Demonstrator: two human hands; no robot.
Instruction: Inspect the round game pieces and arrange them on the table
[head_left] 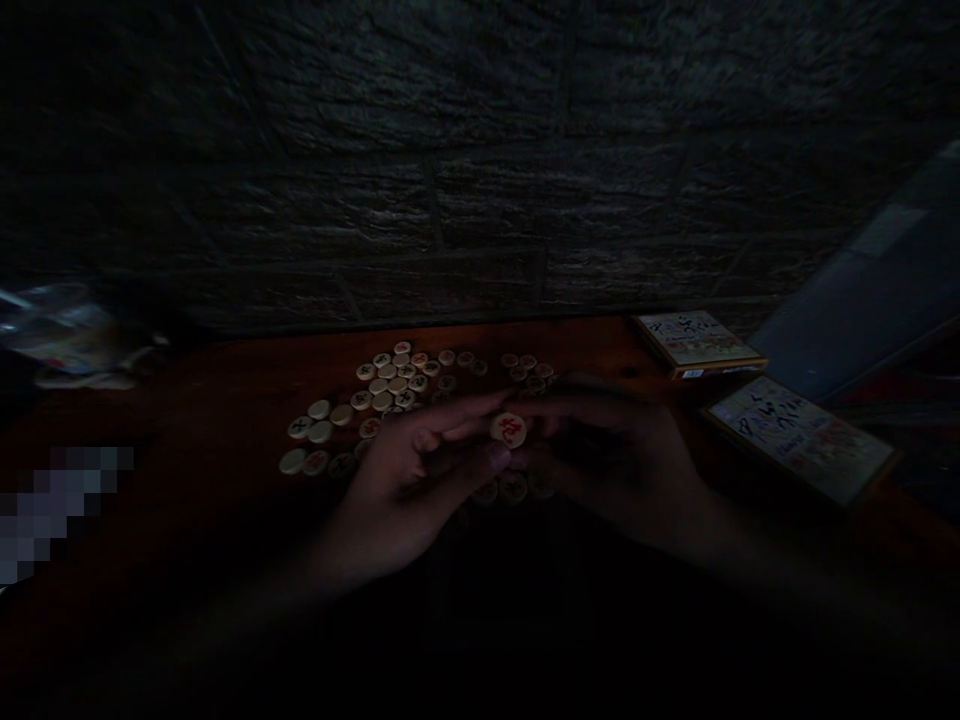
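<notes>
Lying across the reddish-brown tabletop [232,400], many small round pieces [382,385] spread out in front of a dark block wall [480,180], most showing red or black characters and a few blank. To the right sit a flat box [701,340] and, nearer the person, a second box [802,435], both pale on top with dark lettering; a grey panel [840,260] slants up behind them. A clear plastic bag [75,335] is at the far left. The hands hide part of the pieces—some peek out below the fingers.

The left hand [405,485] is curled, its thumb and fingers clamped on a disc [509,430]. The right hand [645,450] arches in close beside it, fingers bent; in this gloom I cannot tell whether it grips too.

The disc is held up above the tabletop between the hands—pale, round, its face toward the camera, with a bold red character.
</notes>
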